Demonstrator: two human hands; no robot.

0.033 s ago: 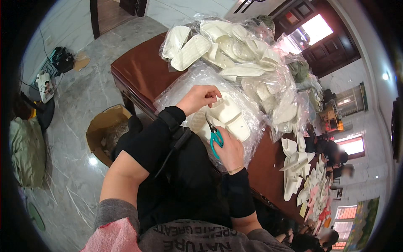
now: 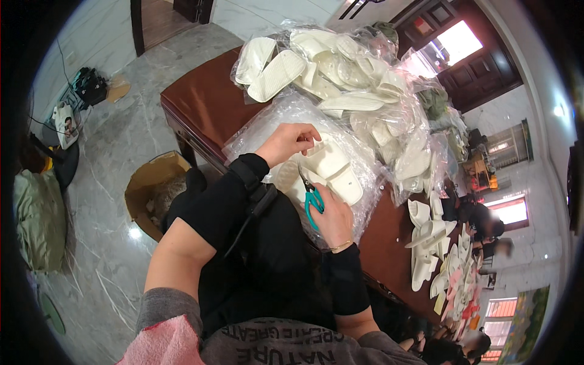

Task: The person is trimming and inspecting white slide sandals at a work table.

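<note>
My right hand [image 2: 336, 220] is wrapped round a pair of scissors [image 2: 313, 199] with teal handles. Their dark blades point up toward my left hand [image 2: 287, 145]. That hand's fingers are curled into a pinch at the upper edge of some white slippers [image 2: 345, 184]; whatever they hold, if anything, is too small to make out. The slippers lie in front of me on clear bubble wrap [image 2: 252, 137], partly covered by my hands.
A big heap of white slippers in clear plastic bags [image 2: 359, 73] covers the far side of the brown table [image 2: 204, 112]. Loose white slippers [image 2: 426, 234] lie to the right, people beyond. A cardboard box [image 2: 139, 193] with plastic scraps stands on the floor at left.
</note>
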